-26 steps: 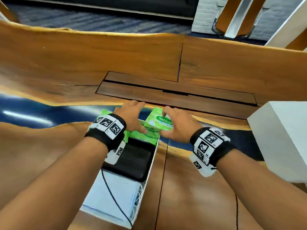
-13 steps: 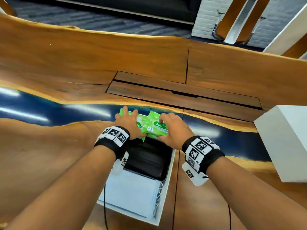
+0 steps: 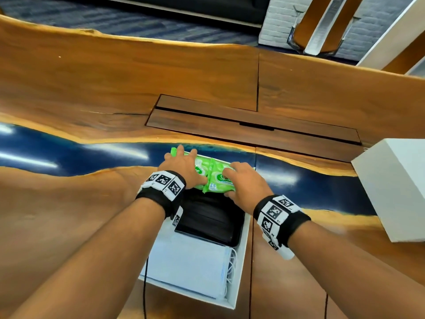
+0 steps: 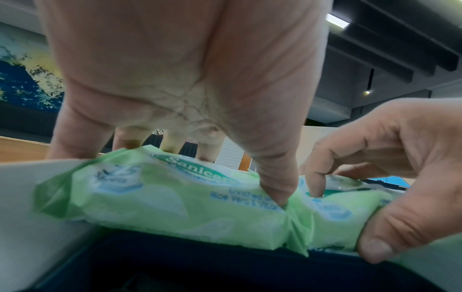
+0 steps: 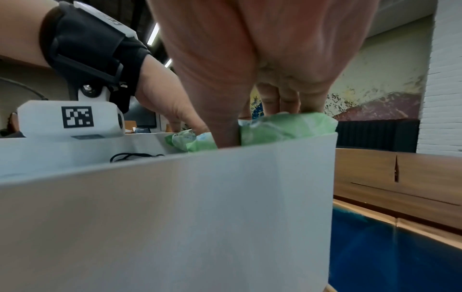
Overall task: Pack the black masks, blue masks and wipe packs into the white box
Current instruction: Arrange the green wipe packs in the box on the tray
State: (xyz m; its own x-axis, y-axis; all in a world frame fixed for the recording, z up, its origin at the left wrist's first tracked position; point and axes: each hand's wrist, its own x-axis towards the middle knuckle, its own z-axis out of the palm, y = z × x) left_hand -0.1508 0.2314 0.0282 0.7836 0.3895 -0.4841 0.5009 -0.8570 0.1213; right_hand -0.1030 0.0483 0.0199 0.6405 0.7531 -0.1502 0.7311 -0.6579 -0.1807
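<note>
The white box [image 3: 242, 256] lies lengthwise on the table. Blue masks [image 3: 188, 265] fill its near end and black masks [image 3: 211, 219] its middle. Two green wipe packs sit side by side at the far end. My left hand [image 3: 181, 166] grips the left wipe pack [image 4: 162, 199], fingers over its far edge and thumb dug in at its right end. My right hand [image 3: 243, 180] holds the right wipe pack [image 4: 335, 215], thumb on the near side and fingers on top. In the right wrist view the box wall [image 5: 175, 217] hides most of both packs.
A second white box part [image 3: 395, 187] stands on the table at the right. A thin black cable [image 3: 145, 284] runs along the left side of the box. A recessed wooden panel [image 3: 253, 125] lies beyond the box.
The right wipe pack, held tilted above the box a second ago, has come down beside the left pack. Both hands have sunk lower onto the packs.
</note>
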